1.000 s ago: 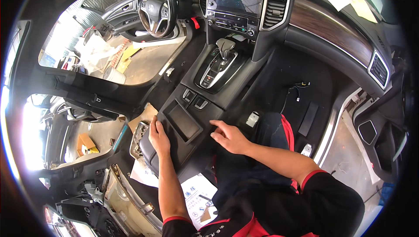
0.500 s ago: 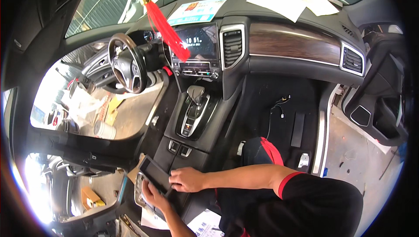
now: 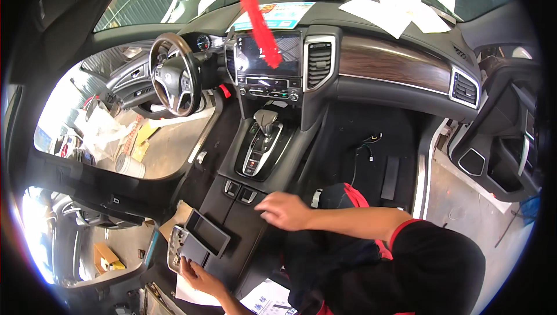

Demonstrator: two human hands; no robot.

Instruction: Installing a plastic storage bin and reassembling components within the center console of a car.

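On the console between the seats lies a black rectangular frame-like tray (image 3: 208, 234), with neither hand touching it. My left hand (image 3: 200, 277) is just below it, fingers loosely bent and apart, with nothing visible in them. Its fingertips are close to a shallow metal tray (image 3: 174, 251) holding small parts too small to name. Over the console, near two silver-edged switches (image 3: 248, 196), hovers my right hand (image 3: 284, 211). It is slightly blurred, its fingers half bent and no object showing in them.
Ahead are the gear lever (image 3: 266, 120), the centre screen (image 3: 284, 54) and the steering wheel (image 3: 174, 77). A red tassel (image 3: 259, 27) hangs in front. White papers (image 3: 400, 10) lie on the dashboard, and loose wiring (image 3: 371, 141) on the passenger footwell floor.
Both hands have let go of the black tray, which stays on the console. My right hand has moved up and right, my left hand down and left. The view has shifted slightly.
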